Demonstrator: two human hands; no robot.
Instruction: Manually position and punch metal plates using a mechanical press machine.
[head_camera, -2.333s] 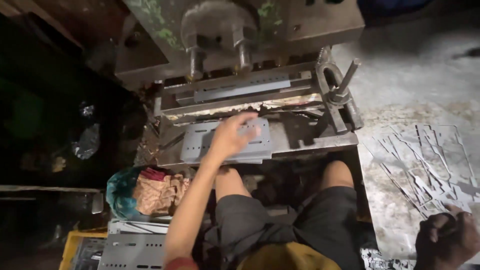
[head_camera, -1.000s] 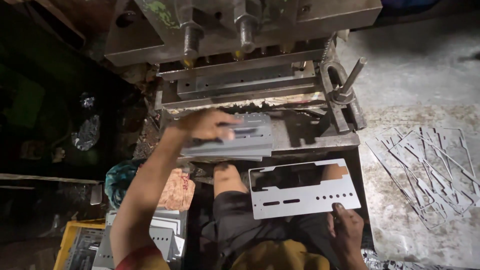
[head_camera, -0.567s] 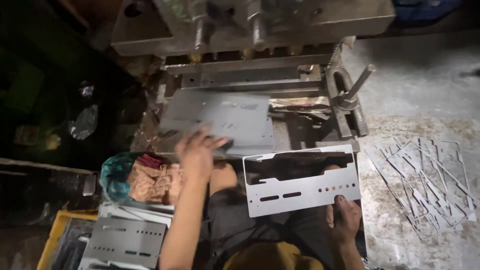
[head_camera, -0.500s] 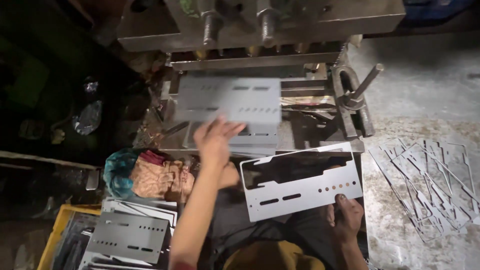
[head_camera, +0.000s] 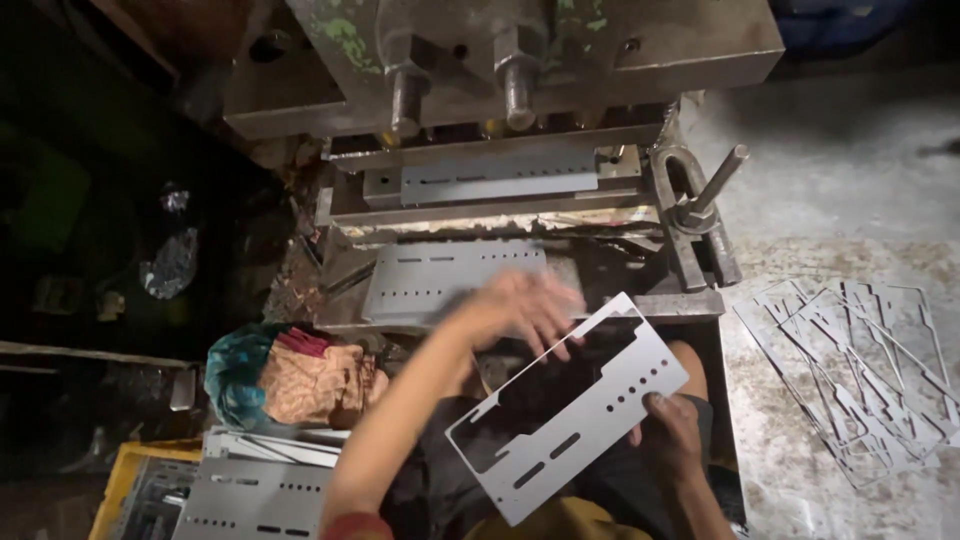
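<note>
My right hand (head_camera: 668, 432) pinches the lower edge of the punched metal plate (head_camera: 575, 405), tilted over my lap, while my left hand (head_camera: 520, 305), blurred so I cannot tell its grip, crosses just above the plate's top corner. Beyond it a flat blank (head_camera: 450, 280) lies in the press bed (head_camera: 520, 215). The plate's cut edges could nick my left fingers, or it could slip from the one-edge pinch.

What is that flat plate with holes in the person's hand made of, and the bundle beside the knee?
The plate looks like thin sheet metal, dull grey, with clean-cut slots and round holes; the right hand holds its edge. The bundle seems soft cloth, teal and orange, creased and bunched.
</note>
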